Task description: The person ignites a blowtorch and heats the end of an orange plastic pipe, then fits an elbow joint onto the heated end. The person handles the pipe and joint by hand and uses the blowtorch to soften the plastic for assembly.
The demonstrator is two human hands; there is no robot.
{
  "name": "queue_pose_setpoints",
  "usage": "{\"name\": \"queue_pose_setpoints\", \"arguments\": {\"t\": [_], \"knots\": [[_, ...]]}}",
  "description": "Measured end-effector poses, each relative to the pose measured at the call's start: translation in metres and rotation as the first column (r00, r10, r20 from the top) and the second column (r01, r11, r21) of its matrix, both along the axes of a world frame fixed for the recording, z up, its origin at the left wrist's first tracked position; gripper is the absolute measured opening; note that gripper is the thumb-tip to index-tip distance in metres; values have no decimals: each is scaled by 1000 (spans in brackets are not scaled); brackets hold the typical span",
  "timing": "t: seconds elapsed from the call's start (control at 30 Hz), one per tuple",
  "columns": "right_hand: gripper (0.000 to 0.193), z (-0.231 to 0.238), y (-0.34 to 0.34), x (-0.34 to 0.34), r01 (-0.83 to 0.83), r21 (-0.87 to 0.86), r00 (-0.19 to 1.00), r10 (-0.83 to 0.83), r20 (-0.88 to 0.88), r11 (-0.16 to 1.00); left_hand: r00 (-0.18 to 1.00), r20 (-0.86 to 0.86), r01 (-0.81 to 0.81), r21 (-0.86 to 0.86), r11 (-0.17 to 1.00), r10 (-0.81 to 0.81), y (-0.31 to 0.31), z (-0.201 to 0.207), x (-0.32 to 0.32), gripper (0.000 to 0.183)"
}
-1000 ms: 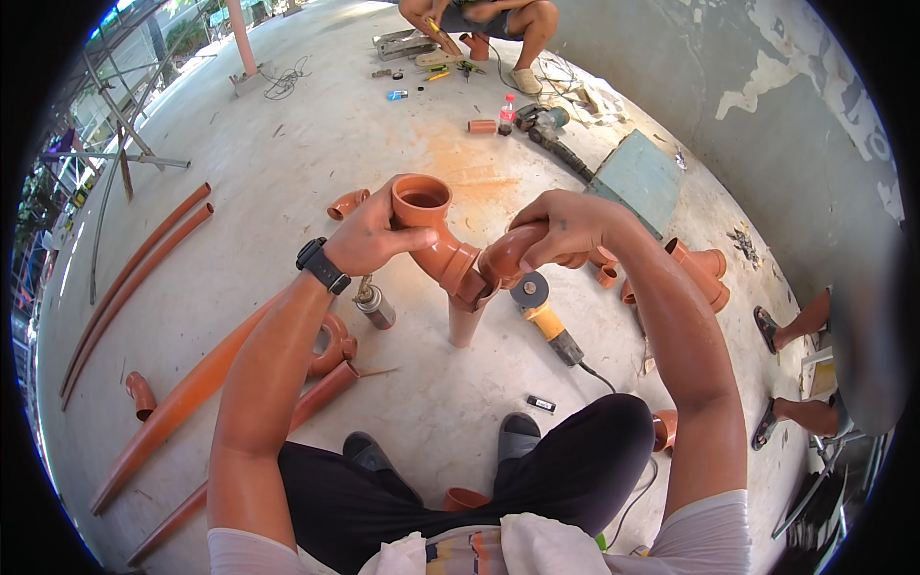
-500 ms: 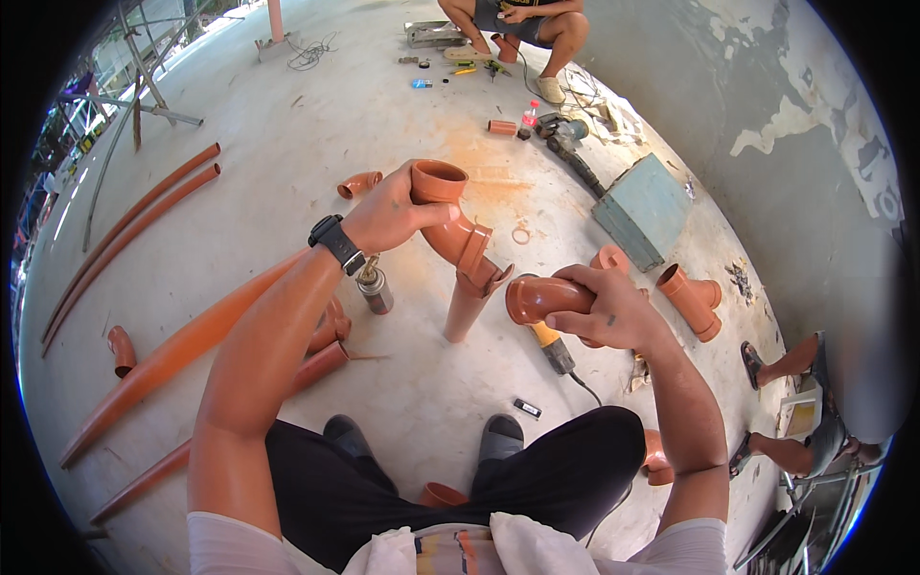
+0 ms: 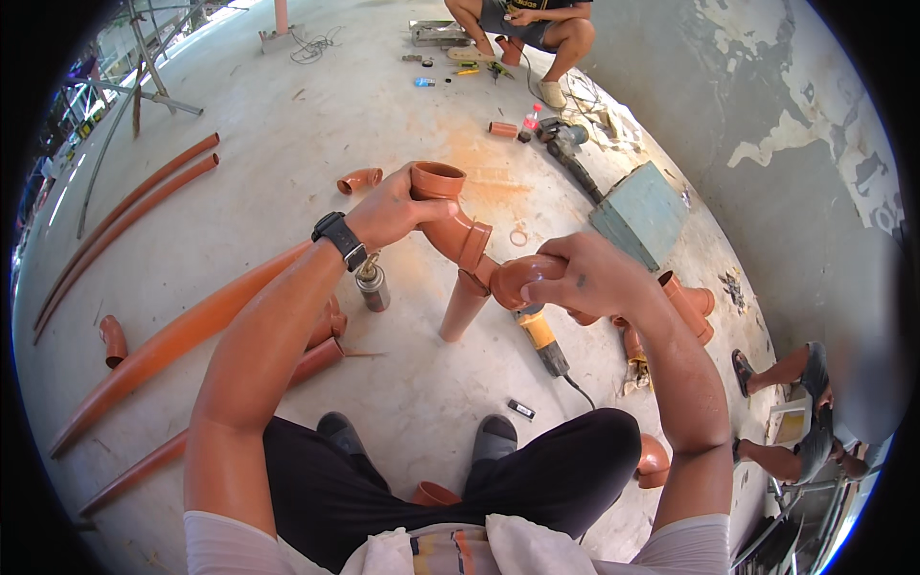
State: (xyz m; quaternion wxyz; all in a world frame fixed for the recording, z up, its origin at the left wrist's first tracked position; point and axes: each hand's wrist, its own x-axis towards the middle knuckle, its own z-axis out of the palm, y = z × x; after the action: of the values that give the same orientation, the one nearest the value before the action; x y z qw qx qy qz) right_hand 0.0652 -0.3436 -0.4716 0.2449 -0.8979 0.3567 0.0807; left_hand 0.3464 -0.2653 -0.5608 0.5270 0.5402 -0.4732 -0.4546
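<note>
My left hand (image 3: pixel 391 209) is wrapped round an orange-brown plastic pipe fitting (image 3: pixel 458 236), its round socket facing up. Below it stands a short length of pipe (image 3: pixel 464 312) in the same colour, slanting down to the floor. In my right hand (image 3: pixel 596 278) is a curved pipe elbow (image 3: pixel 517 282), gripped from above. The elbow's left end meets the side of the joint below the fitting. Whether it is seated in a socket there or only touches it, I cannot tell. A black watch (image 3: pixel 339 240) is on my left wrist.
Long orange pipes (image 3: pixel 182 355) lie to the left, beside a torch canister (image 3: pixel 372 287). Right of centre are a yellow-and-black power tool (image 3: pixel 542 345), a pipe tee (image 3: pixel 686 307) and a blue-green box (image 3: pixel 644 216). One person (image 3: pixel 522 29) squats at the back; another's legs (image 3: pixel 781 369) show at right.
My right hand has moved left with the elbow, closing the gap so it meets the joint. My left hand and the upright fitting stay nearly where they were.
</note>
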Motion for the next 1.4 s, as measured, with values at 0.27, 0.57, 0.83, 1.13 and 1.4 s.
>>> {"name": "queue_pose_setpoints", "arguments": {"t": [0.27, 0.57, 0.83, 1.13, 1.4], "knots": [[43, 39, 18, 33, 20, 53, 985, -11, -173, 998, 924, -380, 39, -8, 999, -39, 5, -11, 20, 58], [49, 42, 15, 37, -27, -12, 970, 23, -241, 1000, 990, -84, 102, -84, 991, -109, 2, -4, 17, 67], [49, 35, 13, 34, 6, -32, 967, -14, -254, 999, 975, 197, 139, -182, 973, -103, 5, 3, 10, 67], [57, -7, -37, -17, 45, 56, 999, -45, 1, 997, 956, 288, 99, -142, 985, -54, 9, 18, -3, 67], [58, -122, -64, -124, 278, -42, 959, -280, -38, 960, 981, 185, 72, -84, 994, -55, -1, 18, -11, 66]]}}
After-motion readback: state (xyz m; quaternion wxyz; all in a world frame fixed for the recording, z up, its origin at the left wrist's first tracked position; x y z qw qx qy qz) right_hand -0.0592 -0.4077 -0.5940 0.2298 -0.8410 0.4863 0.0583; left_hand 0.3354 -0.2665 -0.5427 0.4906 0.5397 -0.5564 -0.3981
